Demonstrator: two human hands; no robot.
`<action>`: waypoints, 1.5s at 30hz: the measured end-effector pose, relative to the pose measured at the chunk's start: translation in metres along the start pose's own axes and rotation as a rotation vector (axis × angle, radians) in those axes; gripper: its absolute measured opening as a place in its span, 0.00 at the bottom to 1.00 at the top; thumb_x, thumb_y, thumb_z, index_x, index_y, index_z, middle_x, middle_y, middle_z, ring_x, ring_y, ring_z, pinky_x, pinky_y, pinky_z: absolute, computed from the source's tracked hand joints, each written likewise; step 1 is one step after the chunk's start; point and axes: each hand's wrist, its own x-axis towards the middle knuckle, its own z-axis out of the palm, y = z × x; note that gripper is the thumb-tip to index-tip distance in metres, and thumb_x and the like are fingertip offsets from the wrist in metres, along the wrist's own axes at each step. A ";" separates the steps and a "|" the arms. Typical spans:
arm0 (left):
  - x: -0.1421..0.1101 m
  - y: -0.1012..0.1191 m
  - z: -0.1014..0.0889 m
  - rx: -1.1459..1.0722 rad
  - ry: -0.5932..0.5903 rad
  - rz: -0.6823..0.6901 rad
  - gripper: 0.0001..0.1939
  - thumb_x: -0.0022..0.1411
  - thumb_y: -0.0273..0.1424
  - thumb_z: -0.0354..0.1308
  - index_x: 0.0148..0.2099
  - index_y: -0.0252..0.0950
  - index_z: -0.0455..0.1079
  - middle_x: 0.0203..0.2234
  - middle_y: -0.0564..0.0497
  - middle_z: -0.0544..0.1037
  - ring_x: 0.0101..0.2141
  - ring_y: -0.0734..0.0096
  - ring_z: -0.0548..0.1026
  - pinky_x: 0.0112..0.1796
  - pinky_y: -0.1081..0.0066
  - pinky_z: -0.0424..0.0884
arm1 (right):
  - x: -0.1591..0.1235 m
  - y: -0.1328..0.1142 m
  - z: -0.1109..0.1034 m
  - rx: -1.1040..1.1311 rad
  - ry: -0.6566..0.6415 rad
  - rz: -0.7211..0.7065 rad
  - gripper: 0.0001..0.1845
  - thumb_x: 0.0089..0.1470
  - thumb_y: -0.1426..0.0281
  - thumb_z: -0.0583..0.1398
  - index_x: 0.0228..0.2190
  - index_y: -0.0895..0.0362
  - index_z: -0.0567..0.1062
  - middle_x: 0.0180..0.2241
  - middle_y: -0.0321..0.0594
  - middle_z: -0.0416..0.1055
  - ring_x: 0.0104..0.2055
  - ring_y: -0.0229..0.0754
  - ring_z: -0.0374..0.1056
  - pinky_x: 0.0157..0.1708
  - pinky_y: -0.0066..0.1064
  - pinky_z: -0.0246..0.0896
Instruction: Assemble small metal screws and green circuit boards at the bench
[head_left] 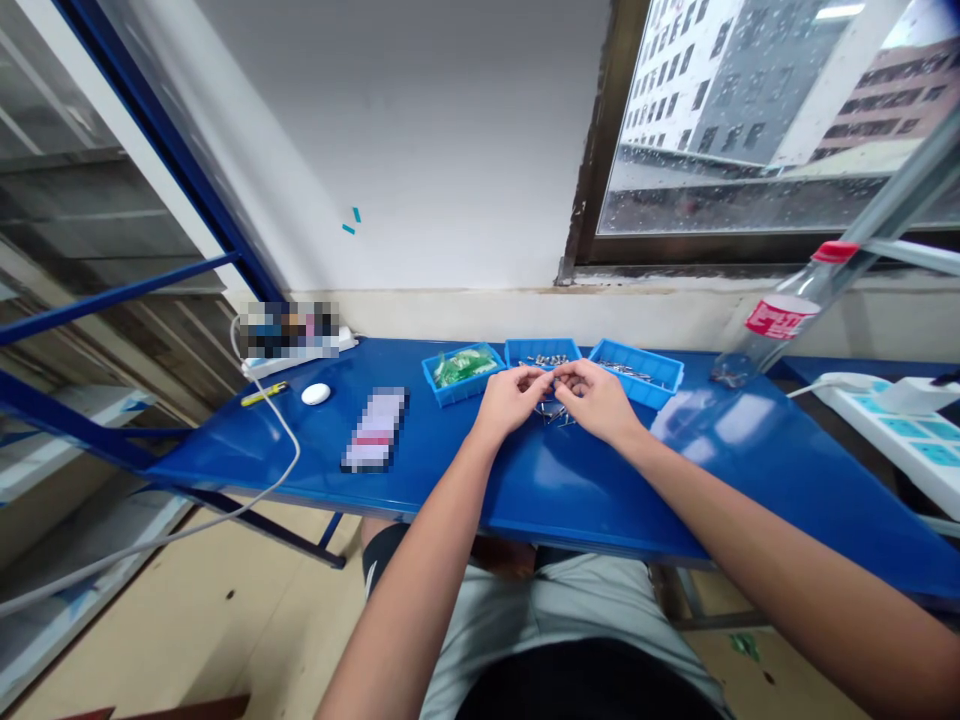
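Observation:
My left hand [516, 398] and my right hand [592, 398] meet over the blue table, fingertips pinched together. Whatever sits between the fingers is too small and too covered to make out. Just below them, several thin metal pieces [556, 414] lie on the tabletop. Behind the hands stands a blue bin [541, 347] with small shiny metal parts. To its right, another blue bin [667, 372] holds long thin metal pieces. A third blue bin [437, 392], on the left, contains green and clear plastic material.
On the blue table [435, 480] lie a phone [376, 430], a round white object [316, 394] and a yellow cutter [264, 394]. A power strip [300, 352] is at the back left, another [892, 420] at the right. A clear bottle [780, 318] leans near the window.

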 end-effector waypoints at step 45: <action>0.006 -0.005 0.000 -0.227 0.113 0.016 0.12 0.59 0.29 0.68 0.42 0.35 0.70 0.38 0.44 0.85 0.41 0.63 0.84 0.45 0.65 0.78 | 0.005 0.000 0.006 0.432 0.039 0.099 0.25 0.48 0.57 0.73 0.42 0.53 0.71 0.38 0.42 0.77 0.45 0.46 0.77 0.51 0.42 0.76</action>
